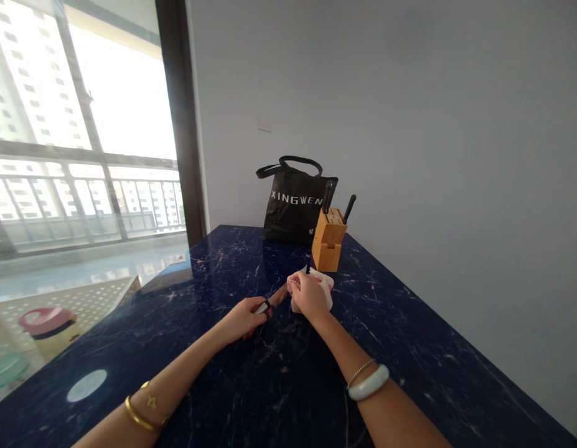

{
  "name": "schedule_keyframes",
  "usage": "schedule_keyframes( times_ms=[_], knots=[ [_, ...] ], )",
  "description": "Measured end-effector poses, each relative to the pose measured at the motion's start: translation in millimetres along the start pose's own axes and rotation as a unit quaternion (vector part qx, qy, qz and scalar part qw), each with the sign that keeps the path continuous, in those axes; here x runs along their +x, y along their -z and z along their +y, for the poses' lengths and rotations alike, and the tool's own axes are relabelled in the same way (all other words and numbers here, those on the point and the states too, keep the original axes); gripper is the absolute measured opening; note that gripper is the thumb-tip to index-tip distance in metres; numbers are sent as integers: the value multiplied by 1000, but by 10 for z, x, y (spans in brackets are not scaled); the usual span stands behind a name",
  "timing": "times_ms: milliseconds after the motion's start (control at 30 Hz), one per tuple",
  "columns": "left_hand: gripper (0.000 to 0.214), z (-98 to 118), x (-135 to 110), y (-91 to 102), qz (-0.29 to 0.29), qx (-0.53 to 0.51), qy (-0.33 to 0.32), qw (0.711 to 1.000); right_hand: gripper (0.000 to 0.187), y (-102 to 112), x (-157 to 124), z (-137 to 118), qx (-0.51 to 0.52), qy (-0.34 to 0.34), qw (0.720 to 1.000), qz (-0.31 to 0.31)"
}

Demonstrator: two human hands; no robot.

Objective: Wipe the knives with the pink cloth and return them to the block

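Where it shows, knife blade (279, 295), brownish, straight

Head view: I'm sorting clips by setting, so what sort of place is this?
Probably a home, perhaps a dining room: a knife block stands on a marbled table, and a railing and tall buildings show through the window.

The knife block (326, 244) stands between package (327, 285) and bag (290, 218).

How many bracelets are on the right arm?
2: a thin beaded bracelet nearer the right hand, and a thick pale bangle beside it, toward the elbow.
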State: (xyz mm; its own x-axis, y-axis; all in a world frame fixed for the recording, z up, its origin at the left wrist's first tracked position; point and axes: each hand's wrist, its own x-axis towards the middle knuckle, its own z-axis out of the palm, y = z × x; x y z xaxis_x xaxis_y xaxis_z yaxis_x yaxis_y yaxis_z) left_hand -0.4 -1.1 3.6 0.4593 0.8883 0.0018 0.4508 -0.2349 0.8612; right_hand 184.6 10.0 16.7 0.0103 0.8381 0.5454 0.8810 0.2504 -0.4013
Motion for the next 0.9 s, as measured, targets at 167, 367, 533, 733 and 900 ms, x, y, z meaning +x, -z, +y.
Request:
schedule_keyframes(
  times_ms=[167,367,533,733,900],
  knots=[
    [18,29,-35,22,-25,7,-5,1000,15,99,95,208,7,-74,996,55],
    [18,5,-15,16,-23,-48,6,999,16,63,86,247,13,-44,996,71],
    [23,-11,11,-6,6,-123,27,992,12,-34,-42,-14,-12,67,998,-13],
    [47,77,-10,5,23,-250,59,966,8,-98,-66,-88,-32,73,996,-27],
    [46,31,43,25,86,-258,15,962,10,-115,-6,45,9,7,999,41]
  ],
)
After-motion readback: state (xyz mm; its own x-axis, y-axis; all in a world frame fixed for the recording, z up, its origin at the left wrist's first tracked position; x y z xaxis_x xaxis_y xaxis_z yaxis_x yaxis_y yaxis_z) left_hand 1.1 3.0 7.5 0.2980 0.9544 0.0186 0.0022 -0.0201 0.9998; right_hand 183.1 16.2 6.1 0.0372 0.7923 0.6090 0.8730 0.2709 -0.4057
